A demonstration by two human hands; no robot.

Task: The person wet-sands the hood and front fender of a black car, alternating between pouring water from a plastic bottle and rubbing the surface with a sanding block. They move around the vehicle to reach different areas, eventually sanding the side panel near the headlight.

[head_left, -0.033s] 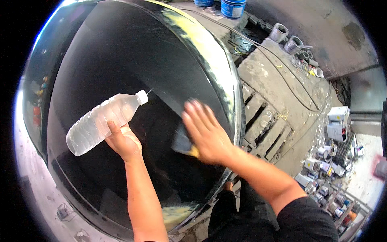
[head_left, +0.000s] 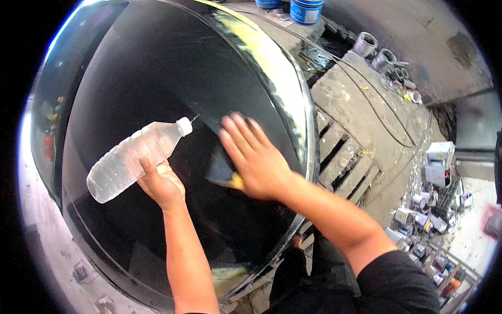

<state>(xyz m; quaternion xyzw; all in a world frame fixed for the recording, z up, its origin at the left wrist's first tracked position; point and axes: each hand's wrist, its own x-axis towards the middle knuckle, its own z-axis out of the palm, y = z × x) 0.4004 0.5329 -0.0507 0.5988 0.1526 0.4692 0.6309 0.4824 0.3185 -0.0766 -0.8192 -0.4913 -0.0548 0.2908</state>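
Note:
My left hand (head_left: 163, 186) is closed around a clear ribbed plastic bottle (head_left: 137, 159) with a white cap, tilted over a glossy black curved car panel (head_left: 157, 68). A thin spurt of water leaves the cap. My right hand (head_left: 256, 159) lies flat on the panel, fingers stretched out and blurred at the tips. Under its palm it presses a dark grey sheet, seemingly sandpaper (head_left: 218, 168), with a yellow patch by the thumb side. Most of the sheet is hidden beneath the hand. Yellowish filler (head_left: 261, 49) runs along the panel's right edge.
Right of the panel, a slotted wooden pallet (head_left: 334, 157) lies on the stained floor. Hoses (head_left: 374, 104) cross the ground. Blue buckets (head_left: 306, 11) and grey cans (head_left: 364, 44) stand farther off. Paint tins and boxes (head_left: 423, 214) crowd the lower right.
My right hand has slid left and slightly away from me with the sandpaper beneath it. My left hand and the bottle stay nearly in place.

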